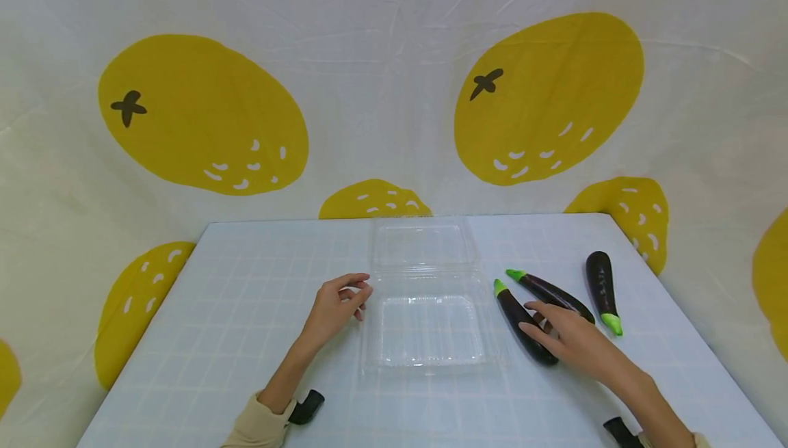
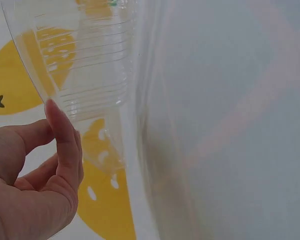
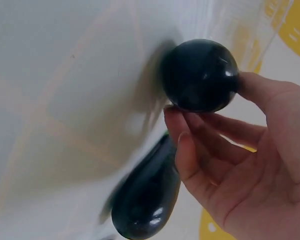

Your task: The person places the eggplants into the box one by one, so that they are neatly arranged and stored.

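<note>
A clear plastic clamshell box (image 1: 431, 366) lies unfolded on the table, its lid (image 1: 425, 246) toward the back. My left hand (image 1: 341, 304) is at the box's left side with loosely bent fingers; in the left wrist view a fingertip (image 2: 52, 110) meets the rim. To the right of the box, my right hand (image 1: 572, 338) holds the nearest eggplant (image 1: 514, 314) between thumb and fingers, near its blunt end. That eggplant has a dark body and bright green stem end. A second eggplant (image 1: 542, 287) lies just behind it, partly covered by the hand.
A third eggplant (image 1: 600, 284) lies farther right, its green end toward me. The white table (image 1: 265, 263) ends at a cloth backdrop (image 1: 382, 92) printed with yellow fruit.
</note>
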`<state>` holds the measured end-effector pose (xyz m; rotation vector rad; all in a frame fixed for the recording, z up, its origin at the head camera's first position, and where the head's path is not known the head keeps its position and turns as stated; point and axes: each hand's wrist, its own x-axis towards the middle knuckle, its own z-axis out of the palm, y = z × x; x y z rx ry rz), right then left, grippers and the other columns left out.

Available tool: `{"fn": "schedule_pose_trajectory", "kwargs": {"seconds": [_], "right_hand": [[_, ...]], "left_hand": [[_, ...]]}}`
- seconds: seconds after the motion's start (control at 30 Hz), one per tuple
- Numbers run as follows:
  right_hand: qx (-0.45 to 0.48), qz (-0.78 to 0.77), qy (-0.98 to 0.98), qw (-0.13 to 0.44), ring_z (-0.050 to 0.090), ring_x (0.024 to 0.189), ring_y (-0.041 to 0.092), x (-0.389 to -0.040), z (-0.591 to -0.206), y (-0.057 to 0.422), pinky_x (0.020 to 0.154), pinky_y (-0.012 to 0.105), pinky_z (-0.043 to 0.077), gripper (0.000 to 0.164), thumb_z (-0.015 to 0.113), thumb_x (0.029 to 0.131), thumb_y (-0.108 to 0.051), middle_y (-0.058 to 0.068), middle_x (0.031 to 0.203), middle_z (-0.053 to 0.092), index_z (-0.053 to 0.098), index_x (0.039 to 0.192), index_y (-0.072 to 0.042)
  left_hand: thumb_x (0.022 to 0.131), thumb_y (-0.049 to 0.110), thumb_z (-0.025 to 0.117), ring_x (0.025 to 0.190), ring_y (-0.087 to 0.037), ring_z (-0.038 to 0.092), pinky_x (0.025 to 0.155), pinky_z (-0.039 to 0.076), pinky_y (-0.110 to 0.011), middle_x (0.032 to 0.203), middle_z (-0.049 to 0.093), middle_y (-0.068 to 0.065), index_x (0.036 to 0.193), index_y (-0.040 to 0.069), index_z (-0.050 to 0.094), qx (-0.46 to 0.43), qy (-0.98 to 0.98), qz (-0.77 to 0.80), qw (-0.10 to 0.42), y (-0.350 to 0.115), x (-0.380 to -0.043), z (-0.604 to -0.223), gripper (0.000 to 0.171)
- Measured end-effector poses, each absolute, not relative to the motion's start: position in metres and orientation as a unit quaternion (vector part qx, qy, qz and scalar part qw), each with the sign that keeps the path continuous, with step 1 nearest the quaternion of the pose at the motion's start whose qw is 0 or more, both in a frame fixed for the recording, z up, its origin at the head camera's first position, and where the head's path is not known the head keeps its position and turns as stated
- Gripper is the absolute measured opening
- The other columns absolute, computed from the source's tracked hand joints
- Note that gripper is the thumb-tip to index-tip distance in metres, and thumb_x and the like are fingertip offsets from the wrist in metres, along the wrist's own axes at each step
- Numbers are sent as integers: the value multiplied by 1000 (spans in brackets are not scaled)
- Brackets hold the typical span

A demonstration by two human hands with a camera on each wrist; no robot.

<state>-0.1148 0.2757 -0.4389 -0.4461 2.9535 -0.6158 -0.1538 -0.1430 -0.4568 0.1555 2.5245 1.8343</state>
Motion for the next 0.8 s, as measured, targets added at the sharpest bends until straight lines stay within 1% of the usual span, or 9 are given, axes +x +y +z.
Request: {"fn": "schedule_pose_trajectory", "kwargs": {"seconds": [0.07,0.13,0.37,0.53,0.8], "right_hand": [[-142,-203,967,58,61,81,8,-115,-439,275,68,30,56,52,68,98,-45,-6,91,69,66,127,-2],[-141,-205,966,63,62,80,9,-115,-439,276,68,30,56,53,68,99,-46,-5,91,70,66,126,-1],[-140,-226,961,76,62,78,10,-117,-439,277,66,27,56,51,70,97,-41,-1,94,72,67,124,2],[-134,-252,956,71,64,79,10,-117,-440,278,65,25,56,49,74,95,-38,0,94,72,69,121,2],[-136,-266,953,59,66,79,12,-119,-433,280,62,24,55,52,78,92,-37,2,95,71,68,120,5]], "left_hand": [[95,8,75,58,-22,65,58,58,-26,101,68,-11,127,-5,68,49,802,596,11,-143,-154,-456,36],[94,7,75,59,-23,65,58,58,-26,100,68,-11,127,-5,67,47,796,603,14,-143,-154,-456,35],[94,8,75,60,-23,66,60,59,-26,100,68,-11,127,-5,67,35,795,606,21,-143,-154,-456,36],[94,7,75,61,-22,66,59,59,-27,100,68,-12,127,-5,67,35,793,608,21,-143,-155,-456,36],[94,10,76,60,-24,66,61,59,-24,100,68,-10,128,-3,68,25,798,601,26,-143,-154,-455,37]]}}
